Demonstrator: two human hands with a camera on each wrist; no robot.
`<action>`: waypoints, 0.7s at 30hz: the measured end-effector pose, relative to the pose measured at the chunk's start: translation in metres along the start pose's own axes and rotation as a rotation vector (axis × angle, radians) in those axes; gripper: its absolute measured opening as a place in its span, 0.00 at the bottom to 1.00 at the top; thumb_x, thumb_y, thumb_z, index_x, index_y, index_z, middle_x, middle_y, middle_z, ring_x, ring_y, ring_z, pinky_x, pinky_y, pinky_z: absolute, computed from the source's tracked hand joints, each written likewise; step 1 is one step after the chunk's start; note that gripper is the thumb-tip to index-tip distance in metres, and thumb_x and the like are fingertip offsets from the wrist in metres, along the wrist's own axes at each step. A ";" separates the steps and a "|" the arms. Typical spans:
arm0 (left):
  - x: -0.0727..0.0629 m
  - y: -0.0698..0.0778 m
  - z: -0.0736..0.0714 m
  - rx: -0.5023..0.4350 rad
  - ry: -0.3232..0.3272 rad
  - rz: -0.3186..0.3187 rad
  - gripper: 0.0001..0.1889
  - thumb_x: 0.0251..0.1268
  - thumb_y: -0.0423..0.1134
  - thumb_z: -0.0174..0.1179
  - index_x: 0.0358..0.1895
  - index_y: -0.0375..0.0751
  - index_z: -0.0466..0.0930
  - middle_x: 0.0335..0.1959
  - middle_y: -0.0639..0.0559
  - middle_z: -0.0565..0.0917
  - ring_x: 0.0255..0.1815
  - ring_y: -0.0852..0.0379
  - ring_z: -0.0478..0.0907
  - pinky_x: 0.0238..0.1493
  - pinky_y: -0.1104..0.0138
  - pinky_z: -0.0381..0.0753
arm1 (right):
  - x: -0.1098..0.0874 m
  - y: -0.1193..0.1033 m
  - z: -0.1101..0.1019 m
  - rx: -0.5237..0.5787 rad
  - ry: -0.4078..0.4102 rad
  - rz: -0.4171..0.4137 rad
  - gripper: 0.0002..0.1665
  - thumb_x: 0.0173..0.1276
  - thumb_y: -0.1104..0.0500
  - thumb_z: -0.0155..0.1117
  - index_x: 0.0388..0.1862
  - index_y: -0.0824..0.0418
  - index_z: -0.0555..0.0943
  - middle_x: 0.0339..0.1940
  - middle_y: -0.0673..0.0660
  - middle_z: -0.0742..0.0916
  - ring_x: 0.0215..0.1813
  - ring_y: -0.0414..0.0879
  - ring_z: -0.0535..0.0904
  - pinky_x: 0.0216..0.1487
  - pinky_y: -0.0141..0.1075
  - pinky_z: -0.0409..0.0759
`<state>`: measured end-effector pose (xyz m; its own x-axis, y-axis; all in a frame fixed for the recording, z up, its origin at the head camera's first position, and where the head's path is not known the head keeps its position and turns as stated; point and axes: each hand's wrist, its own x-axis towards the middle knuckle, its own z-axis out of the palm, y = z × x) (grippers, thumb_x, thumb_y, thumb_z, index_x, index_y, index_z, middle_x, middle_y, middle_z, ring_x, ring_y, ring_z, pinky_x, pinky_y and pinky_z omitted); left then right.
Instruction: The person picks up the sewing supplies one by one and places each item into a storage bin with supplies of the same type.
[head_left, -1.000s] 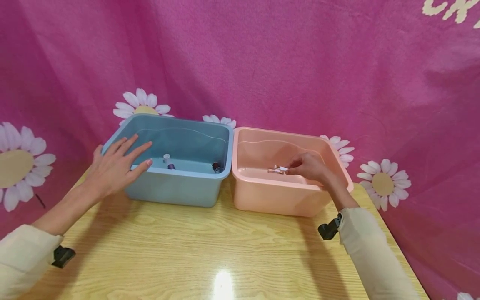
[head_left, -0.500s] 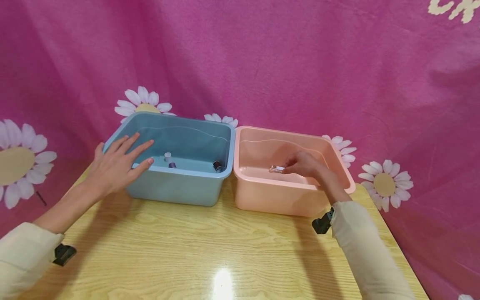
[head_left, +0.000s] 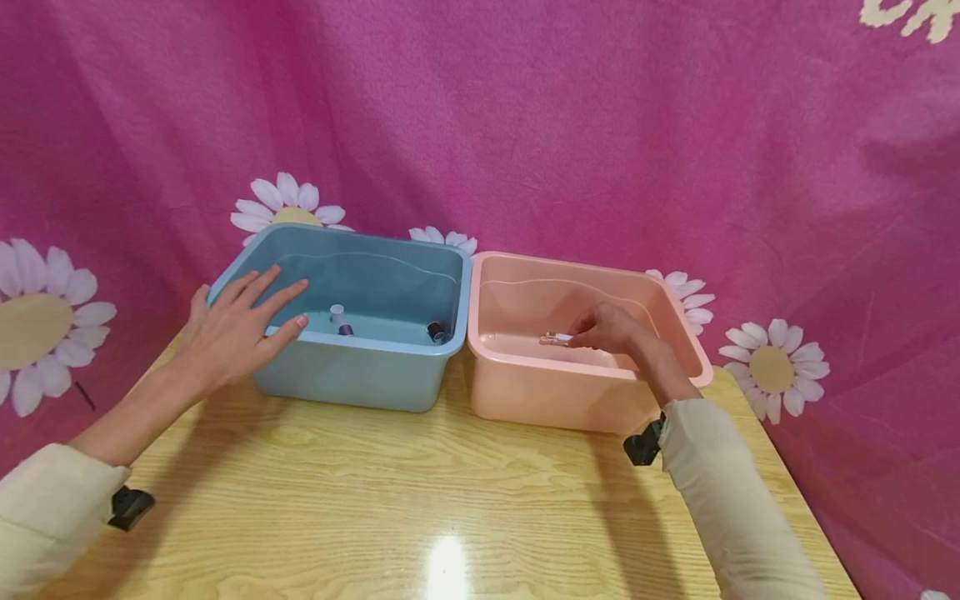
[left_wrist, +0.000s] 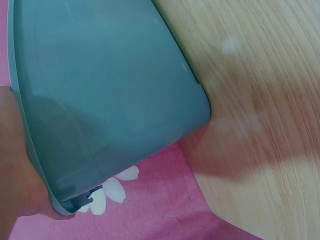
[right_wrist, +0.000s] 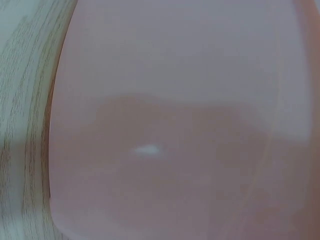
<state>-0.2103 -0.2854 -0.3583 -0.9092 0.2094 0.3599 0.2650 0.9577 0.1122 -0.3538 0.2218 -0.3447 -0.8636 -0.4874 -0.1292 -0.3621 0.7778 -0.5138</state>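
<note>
In the head view my left hand rests with spread fingers over the near left corner of the blue bin. The left wrist view shows part of that hand against the bin's rim. My right hand reaches into the pink bin and pinches a small, slim white object with a brownish end, low near the bin floor. Its exact kind is too small to tell. The right wrist view shows only the pink bin's outer wall and some table; the hand is out of that frame.
Inside the blue bin lie a small white cylinder, a purple piece beside it, and a dark brown cylinder at the right. Both bins stand side by side on a wooden table, before a magenta flowered cloth.
My right hand has moved slightly left and lower in the pink bin, still pinching the white object. The left hand keeps its place on the blue bin; the head view has shifted slightly.
</note>
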 end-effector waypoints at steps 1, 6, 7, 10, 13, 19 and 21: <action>0.000 0.000 0.000 -0.003 -0.003 -0.001 0.32 0.73 0.59 0.51 0.75 0.49 0.66 0.75 0.36 0.60 0.73 0.32 0.55 0.60 0.24 0.45 | 0.000 0.000 0.000 -0.003 0.001 0.002 0.08 0.64 0.65 0.70 0.40 0.69 0.87 0.28 0.52 0.86 0.29 0.43 0.74 0.30 0.35 0.74; -0.001 0.000 0.001 0.000 -0.012 -0.006 0.32 0.73 0.59 0.50 0.75 0.50 0.65 0.76 0.36 0.60 0.73 0.32 0.54 0.61 0.24 0.45 | 0.001 -0.002 0.001 -0.007 -0.004 0.012 0.09 0.65 0.64 0.70 0.40 0.70 0.87 0.29 0.53 0.86 0.30 0.43 0.74 0.31 0.36 0.74; -0.001 -0.001 0.001 0.001 -0.012 -0.006 0.32 0.73 0.59 0.50 0.75 0.50 0.65 0.76 0.36 0.60 0.73 0.32 0.54 0.61 0.24 0.45 | 0.001 -0.001 0.001 -0.007 -0.004 0.012 0.09 0.65 0.65 0.70 0.40 0.70 0.87 0.29 0.53 0.86 0.30 0.43 0.74 0.31 0.36 0.73; -0.001 0.000 0.001 0.000 -0.011 -0.005 0.32 0.73 0.59 0.50 0.75 0.50 0.65 0.75 0.36 0.60 0.73 0.32 0.54 0.61 0.24 0.45 | 0.002 -0.001 0.001 -0.009 -0.001 -0.001 0.09 0.64 0.65 0.70 0.40 0.70 0.87 0.29 0.53 0.86 0.30 0.43 0.74 0.31 0.36 0.73; 0.000 0.000 0.001 0.002 -0.008 -0.004 0.32 0.73 0.59 0.50 0.75 0.50 0.65 0.75 0.36 0.60 0.73 0.33 0.55 0.61 0.24 0.45 | 0.002 0.000 0.001 -0.009 0.003 -0.012 0.09 0.64 0.67 0.70 0.41 0.71 0.87 0.29 0.54 0.86 0.29 0.43 0.74 0.30 0.35 0.73; 0.001 0.000 0.001 0.006 -0.008 -0.006 0.32 0.72 0.59 0.51 0.75 0.50 0.66 0.75 0.36 0.60 0.73 0.33 0.55 0.61 0.24 0.45 | 0.001 0.000 0.001 0.002 0.002 -0.042 0.09 0.63 0.71 0.67 0.42 0.74 0.86 0.30 0.56 0.87 0.29 0.42 0.73 0.29 0.33 0.71; 0.001 0.000 0.000 0.006 -0.008 -0.007 0.32 0.72 0.59 0.51 0.75 0.50 0.66 0.75 0.36 0.60 0.73 0.33 0.55 0.61 0.24 0.45 | 0.001 -0.001 0.001 0.004 0.004 -0.040 0.08 0.63 0.71 0.67 0.41 0.73 0.86 0.30 0.56 0.87 0.30 0.43 0.73 0.30 0.33 0.71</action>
<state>-0.2111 -0.2854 -0.3585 -0.9136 0.2042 0.3515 0.2567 0.9603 0.1092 -0.3544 0.2204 -0.3451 -0.8501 -0.5161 -0.1051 -0.3946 0.7562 -0.5219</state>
